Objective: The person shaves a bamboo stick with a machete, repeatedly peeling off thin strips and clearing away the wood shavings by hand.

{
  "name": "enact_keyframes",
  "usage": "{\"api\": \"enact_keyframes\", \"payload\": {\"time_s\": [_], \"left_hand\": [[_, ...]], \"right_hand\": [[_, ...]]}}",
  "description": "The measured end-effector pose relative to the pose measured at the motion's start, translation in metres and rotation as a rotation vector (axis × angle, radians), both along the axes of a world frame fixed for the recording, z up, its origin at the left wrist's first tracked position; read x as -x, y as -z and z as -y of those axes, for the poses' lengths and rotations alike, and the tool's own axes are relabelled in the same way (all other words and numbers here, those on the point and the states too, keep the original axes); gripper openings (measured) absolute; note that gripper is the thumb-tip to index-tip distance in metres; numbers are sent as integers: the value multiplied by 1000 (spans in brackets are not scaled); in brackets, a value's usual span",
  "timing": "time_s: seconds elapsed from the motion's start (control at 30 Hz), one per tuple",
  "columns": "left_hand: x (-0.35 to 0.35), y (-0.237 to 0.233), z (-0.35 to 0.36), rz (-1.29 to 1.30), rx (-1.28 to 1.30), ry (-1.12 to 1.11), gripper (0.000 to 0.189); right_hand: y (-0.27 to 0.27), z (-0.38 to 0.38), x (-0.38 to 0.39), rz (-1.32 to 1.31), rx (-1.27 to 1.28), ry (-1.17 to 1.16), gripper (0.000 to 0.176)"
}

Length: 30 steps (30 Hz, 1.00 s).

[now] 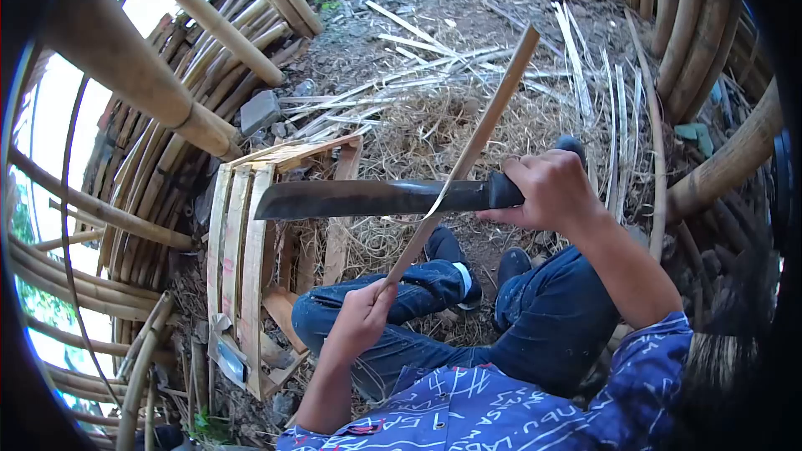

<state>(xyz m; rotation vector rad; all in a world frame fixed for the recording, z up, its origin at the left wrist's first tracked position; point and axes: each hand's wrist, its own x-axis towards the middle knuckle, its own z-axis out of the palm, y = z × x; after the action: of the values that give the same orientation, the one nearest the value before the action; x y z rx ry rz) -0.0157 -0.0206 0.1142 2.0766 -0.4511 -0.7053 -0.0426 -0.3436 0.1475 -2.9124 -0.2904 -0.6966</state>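
My left hand [361,317] is closed around the lower end of a bamboo strip [491,113], which slants up and away to the right. My right hand [547,190] grips the black handle of a machete [351,199]. Its long dark blade lies nearly level, pointing left, and crosses the strip around mid-length. At the crossing, a thin pale sliver [441,199] curls off the strip beside the blade. Both hands are above my bent legs in blue jeans [543,326].
A slatted wooden crate [242,255] stands to the left, with a grey block [260,112] behind it. Split bamboo strips [576,63] and tangled shavings [426,121] cover the ground ahead. Bamboo poles [192,125] stand and lean at the left; more poles [735,159] line the right.
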Motion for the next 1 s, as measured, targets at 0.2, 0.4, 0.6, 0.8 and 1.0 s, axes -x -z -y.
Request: {"api": "enact_keyframes", "payload": {"time_s": [0.2,0.4,0.6,0.8,1.0], "left_hand": [[0,28,36,-157,64,-48,32],[-7,18,53,-89,33,-35,35],[-10,34,45,-46,82,-16,38],[-14,30,61,-65,27,-12,38],[-9,28,70,-60,-29,57,31]], "right_hand": [[8,11,4,-127,-42,117,56],[17,22,6,-215,-171,164,58],[10,24,3,-521,-811,37,57],[25,31,-1,-194,-382,18,57],[29,37,3,-140,-10,3,56]]}}
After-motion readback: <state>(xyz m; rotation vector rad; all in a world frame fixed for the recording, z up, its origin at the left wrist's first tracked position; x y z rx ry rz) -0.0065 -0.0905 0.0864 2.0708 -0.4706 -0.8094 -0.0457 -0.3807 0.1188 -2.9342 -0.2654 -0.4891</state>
